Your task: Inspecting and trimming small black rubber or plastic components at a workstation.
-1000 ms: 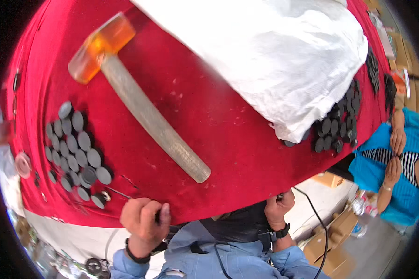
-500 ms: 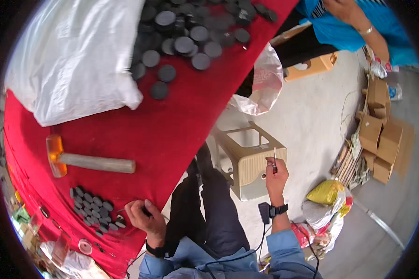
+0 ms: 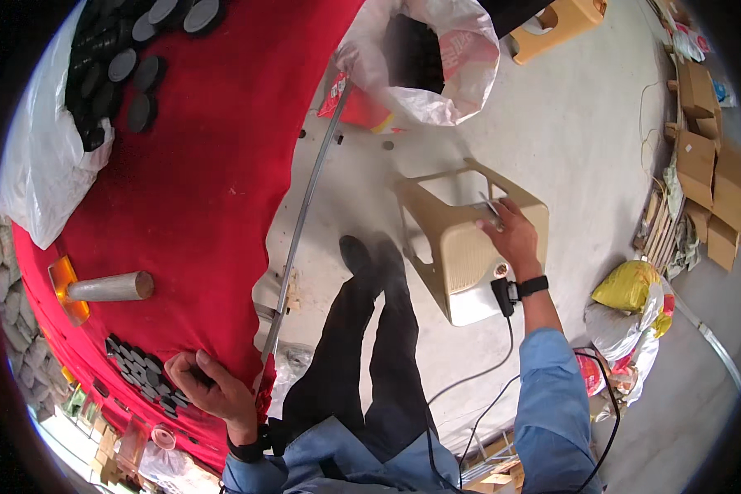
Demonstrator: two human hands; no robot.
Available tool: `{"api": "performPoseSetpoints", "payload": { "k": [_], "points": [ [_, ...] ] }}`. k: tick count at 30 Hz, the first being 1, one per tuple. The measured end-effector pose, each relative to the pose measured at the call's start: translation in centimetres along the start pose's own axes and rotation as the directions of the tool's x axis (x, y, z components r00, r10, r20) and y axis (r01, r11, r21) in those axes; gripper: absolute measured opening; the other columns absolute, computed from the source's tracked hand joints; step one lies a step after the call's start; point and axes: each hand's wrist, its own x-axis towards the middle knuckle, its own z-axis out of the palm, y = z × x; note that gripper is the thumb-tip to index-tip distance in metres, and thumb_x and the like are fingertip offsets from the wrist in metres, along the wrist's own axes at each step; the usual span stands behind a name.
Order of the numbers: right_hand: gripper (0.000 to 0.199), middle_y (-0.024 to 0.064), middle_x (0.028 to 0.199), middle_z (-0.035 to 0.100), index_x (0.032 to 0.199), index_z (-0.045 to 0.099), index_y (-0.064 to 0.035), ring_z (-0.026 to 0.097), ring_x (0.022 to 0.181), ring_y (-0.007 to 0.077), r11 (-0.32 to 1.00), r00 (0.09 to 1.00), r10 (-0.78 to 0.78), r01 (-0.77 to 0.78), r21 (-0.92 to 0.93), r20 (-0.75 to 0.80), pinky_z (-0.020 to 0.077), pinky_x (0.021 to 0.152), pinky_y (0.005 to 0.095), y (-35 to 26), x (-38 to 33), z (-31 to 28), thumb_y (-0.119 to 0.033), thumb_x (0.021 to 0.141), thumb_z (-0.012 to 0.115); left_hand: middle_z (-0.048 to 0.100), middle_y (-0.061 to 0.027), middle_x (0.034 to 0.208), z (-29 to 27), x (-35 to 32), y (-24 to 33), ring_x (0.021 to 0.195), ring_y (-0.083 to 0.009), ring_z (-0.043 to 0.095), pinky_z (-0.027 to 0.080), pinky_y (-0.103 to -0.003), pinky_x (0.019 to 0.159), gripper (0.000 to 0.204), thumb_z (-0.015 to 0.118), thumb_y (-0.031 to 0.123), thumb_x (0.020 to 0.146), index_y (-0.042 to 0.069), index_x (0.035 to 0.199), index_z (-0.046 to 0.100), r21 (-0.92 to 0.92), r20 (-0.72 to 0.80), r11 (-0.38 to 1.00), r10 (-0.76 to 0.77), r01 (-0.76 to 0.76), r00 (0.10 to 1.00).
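Observation:
My left hand (image 3: 212, 390) is closed at the red cloth's near edge. A dark piece shows between its thumb and fingers, mostly hidden. Right beside that hand lies a cluster of small black discs (image 3: 144, 370) with grey faces. My right hand (image 3: 514, 235) is over the beige plastic stool (image 3: 477, 251), closed on a slim tool with a thin metal tip (image 3: 490, 203); the fingers cover its handle. Farther up the cloth is a mallet (image 3: 111, 287) with an amber head and wooden handle.
The red cloth (image 3: 214, 206) covers the table at left, with a heap of larger black discs (image 3: 123, 66) and a white sack (image 3: 41, 156) on it. A metal pole (image 3: 305, 214) stands along its edge. An open bag (image 3: 477, 74), cartons (image 3: 696, 169) and a yellow sack (image 3: 630, 284) lie about.
The view has swung to the right, so the table sits farther left. My right hand has moved up over the stool with the tool. The other person has left the view.

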Motion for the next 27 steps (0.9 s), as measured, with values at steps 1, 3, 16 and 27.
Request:
{"api": "performPoseSetpoints", "payload": {
  "k": [1, 3, 16, 27],
  "points": [
    [0.046, 0.0149, 0.125, 0.065, 0.115, 0.07, -0.0104, 0.067, 0.102, 0.0345, 0.995, 0.995, 0.1, -0.099, -0.024, 0.011, 0.0558, 0.082, 0.043, 1.3, -0.7, 0.0, -0.041, 0.081, 0.076, 0.044, -0.0111, 0.089, 0.0, -0.1, 0.0, 0.085, -0.0247, 0.045, 0.039, -0.036, 0.079, 0.011, 0.054, 0.003, 0.098, -0.001, 0.092, 0.046, -0.027, -0.006, 1.0, -0.007, 0.007, 1.0],
    [0.048, 0.0189, 0.119, 0.067, 0.116, 0.069, -0.0046, 0.067, 0.101, 0.0363, 0.984, 0.991, 0.131, -0.132, -0.116, -0.016, 0.0541, 0.086, 0.0428, 9.0, -3.5, -1.5, -0.037, 0.081, 0.076, 0.044, -0.0113, 0.09, 0.8, -0.3, 0.6, 0.086, -0.0248, 0.045, 0.04, -0.036, 0.08, 0.011, 0.054, 0.003, 0.098, -0.001, 0.092, 0.046, -0.1, -0.009, 0.995, -0.025, 0.024, 1.0],
    [0.024, 0.0166, 0.084, 0.063, 0.097, 0.065, -0.0017, 0.062, 0.072, 0.0332, 0.914, 0.898, 0.362, -0.395, -0.094, -0.25, 0.049, 0.066, 0.0449, 18.9, -13.0, 1.3, -0.022, 0.098, 0.054, 0.064, -0.0151, 0.095, 14.0, -1.8, 9.8, 0.082, -0.0315, 0.064, 0.051, -0.039, 0.074, 0.02, 0.068, 0.01, 0.087, 0.002, 0.104, 0.059, -0.379, 0.802, 0.914, 0.247, 0.143, 0.545],
    [0.016, 0.014, 0.088, 0.068, 0.097, 0.069, 0.0009, 0.064, 0.074, 0.0244, 0.862, 0.788, 0.421, -0.502, -0.072, -0.449, 0.0504, 0.067, 0.033, 16.1, -11.9, 2.6, -0.01, 0.093, 0.057, 0.056, -0.0249, 0.119, 61.3, 1.5, -5.1, 0.115, -0.0433, 0.053, 0.046, -0.049, 0.096, 0.052, 0.067, 0.016, 0.087, 0.008, 0.134, 0.049, -0.026, 0.553, 0.846, 0.456, -0.533, 0.697]
  ]
}}
